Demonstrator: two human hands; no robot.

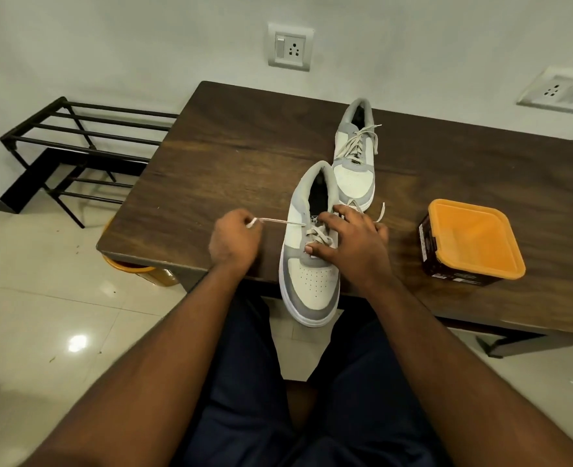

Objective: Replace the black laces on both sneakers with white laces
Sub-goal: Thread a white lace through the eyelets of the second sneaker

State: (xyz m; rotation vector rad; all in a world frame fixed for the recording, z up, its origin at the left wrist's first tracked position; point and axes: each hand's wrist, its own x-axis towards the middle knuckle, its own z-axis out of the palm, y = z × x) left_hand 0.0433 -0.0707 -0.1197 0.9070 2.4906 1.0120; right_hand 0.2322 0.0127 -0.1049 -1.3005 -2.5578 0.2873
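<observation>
A grey and white sneaker [312, 281] lies at the table's near edge, its toe hanging over toward me. My left hand [234, 241] pinches one end of its white lace [281, 221] and holds it taut out to the left. Over the laced part of the same shoe rests my right hand [352, 244], fingers spread, thumb on the crossed laces. The lace's other end [380, 212] lies loose past my right hand. A second grey and white sneaker [354, 170] stands farther back, laced in white.
The dark wooden table [228, 156] stands against a wall. A brown tub with an orange lid [470, 242] sits at the right. A black metal shoe rack [76, 146] stands on the tiled floor to the left. A yellow container [143, 269] shows under the table.
</observation>
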